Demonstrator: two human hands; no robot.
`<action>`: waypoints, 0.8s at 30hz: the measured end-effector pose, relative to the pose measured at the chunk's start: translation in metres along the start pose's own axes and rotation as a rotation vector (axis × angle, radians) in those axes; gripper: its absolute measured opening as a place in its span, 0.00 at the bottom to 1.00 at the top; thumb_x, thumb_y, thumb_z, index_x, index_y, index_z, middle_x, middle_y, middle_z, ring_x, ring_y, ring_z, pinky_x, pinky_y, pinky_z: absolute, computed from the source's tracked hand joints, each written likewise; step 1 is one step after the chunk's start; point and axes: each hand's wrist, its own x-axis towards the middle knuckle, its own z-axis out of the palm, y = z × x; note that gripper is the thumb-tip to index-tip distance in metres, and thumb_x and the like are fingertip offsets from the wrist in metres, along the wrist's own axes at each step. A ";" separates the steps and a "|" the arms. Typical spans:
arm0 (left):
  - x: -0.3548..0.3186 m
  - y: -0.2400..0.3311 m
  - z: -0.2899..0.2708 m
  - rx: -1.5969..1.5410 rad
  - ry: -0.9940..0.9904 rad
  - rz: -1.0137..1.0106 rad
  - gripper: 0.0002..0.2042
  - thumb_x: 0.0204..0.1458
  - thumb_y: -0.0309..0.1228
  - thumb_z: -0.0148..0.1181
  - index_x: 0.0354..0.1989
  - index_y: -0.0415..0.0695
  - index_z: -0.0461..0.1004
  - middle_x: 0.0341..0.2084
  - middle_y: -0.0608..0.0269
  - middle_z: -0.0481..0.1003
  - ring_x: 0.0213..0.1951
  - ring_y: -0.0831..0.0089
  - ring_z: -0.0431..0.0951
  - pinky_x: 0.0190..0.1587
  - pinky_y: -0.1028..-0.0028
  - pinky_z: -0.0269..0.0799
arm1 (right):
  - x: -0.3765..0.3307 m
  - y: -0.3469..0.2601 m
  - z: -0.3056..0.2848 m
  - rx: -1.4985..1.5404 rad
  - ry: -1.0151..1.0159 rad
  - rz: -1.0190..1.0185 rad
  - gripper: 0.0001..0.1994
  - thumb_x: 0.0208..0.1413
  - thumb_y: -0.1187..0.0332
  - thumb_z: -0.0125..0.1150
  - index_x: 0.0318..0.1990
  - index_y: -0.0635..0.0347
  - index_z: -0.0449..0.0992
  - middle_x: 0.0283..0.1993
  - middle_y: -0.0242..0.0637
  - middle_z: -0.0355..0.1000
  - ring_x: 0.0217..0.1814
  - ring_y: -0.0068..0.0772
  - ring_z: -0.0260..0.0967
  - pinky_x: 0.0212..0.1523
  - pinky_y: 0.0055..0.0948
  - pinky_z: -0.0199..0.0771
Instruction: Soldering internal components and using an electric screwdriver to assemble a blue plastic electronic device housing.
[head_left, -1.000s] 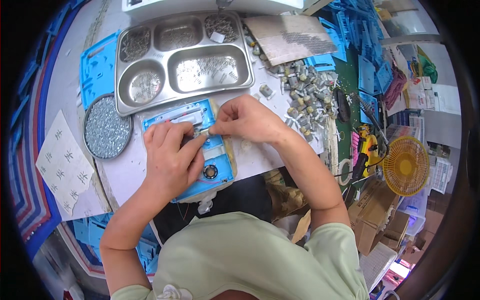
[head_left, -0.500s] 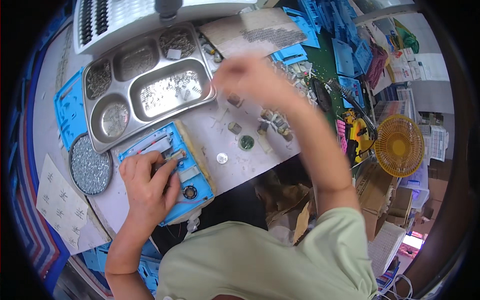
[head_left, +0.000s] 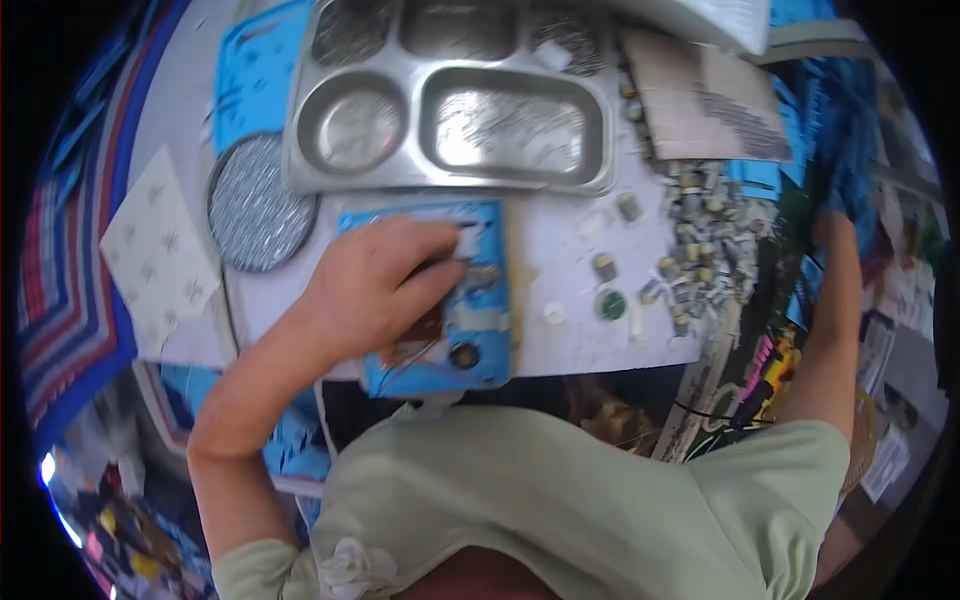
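A blue plastic housing lies on the table before me, with wires, small metal parts and a round black part inside. My left hand rests over its left side, fingers curled. Thumb and forefinger are bent close together at a pale part; what they grip is hard to make out. Far to the right, my right hand reaches to a heap of blue plastic pieces. Its fingers are blurred and partly hidden there.
Behind the housing stands a steel compartment tray with small metal parts. A round dish of metal pieces sits at left, beside a marked paper sheet. Many small motor-like parts lie at right, near a cardboard sheet.
My right hand has swung from above the tray's right edge out to the blue pieces at far right. The view has turned; my left hand stays at the housing.
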 end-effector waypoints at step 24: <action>-0.018 0.061 -0.017 -0.895 0.214 -0.167 0.14 0.54 0.21 0.62 0.50 0.39 0.77 0.50 0.60 0.76 0.44 0.76 0.77 0.42 0.76 0.74 | -0.519 -0.180 -0.127 1.396 1.025 -0.946 0.24 0.57 0.83 0.63 0.62 0.68 0.73 0.56 0.46 0.75 0.56 0.32 0.73 0.46 0.26 0.78</action>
